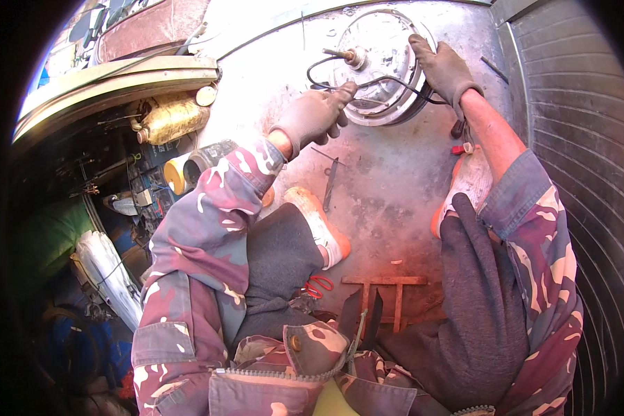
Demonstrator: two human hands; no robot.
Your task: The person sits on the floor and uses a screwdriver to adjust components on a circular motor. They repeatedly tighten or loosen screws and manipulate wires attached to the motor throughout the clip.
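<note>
Hub motor, a round metal disc with a stub axle, lying flat on the concrete floor ahead of the knees. Left hand, gloved, pinches the black cable at the near rim; right hand, gloved, rests spread over the far rim. Judged heavy, rigid, smooth; best gripped at the rim, since the cable is limp and vulnerable.

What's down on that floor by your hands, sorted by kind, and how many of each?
Round metal wheel hub: 1
Black cable: 1
Gloved hands, left and right: 2
Orange-soled shoes, and: 2
Dark hand tool on the floor: 1
Total: 7
</note>
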